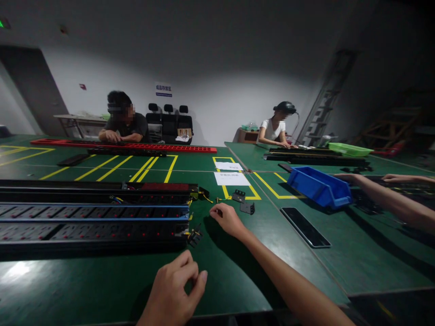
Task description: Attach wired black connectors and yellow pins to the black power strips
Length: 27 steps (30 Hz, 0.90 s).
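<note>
Several black socket strips with red dots and blue edges (95, 212) lie side by side on the green table, left of centre. At their right ends are a black end piece (195, 236) and short yellow wires. My left hand (176, 287) is loosely curled in front of these ends, with nothing visible in it. My right hand (227, 218) is just right of the strip ends, fingertips pinched together; whatever they hold, if anything, is too small to make out. Beyond it lie two black brackets (239, 195) (247, 208), one beside a green-yellow wire.
On the right are a dark phone (306, 227), a blue bin (317, 186) and another person's arms (390, 194). White papers (233, 179) lie at centre. Two people work across the table, near a long red rail (136, 146) and a green tray (350, 149).
</note>
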Each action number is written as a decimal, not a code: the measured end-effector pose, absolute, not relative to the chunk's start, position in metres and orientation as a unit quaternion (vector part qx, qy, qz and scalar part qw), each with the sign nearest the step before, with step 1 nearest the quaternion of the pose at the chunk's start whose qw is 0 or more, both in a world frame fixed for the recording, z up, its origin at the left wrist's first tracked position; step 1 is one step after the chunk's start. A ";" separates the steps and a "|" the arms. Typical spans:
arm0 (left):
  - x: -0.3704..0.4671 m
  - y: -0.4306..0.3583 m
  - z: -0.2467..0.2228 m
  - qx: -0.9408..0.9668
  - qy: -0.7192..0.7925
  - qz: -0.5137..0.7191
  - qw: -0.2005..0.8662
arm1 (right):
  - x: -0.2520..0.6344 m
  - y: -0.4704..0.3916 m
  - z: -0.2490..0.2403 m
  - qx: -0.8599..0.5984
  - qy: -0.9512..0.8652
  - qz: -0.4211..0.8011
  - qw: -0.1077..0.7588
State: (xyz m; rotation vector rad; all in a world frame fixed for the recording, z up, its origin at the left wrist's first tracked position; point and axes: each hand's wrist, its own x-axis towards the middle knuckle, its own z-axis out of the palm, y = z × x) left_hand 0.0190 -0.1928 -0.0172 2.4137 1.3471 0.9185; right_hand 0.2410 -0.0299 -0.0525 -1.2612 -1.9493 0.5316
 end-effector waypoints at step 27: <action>0.059 -0.073 0.055 0.806 0.576 0.138 0.012 | 0.215 -0.049 -0.031 -0.352 -0.435 0.629 0.539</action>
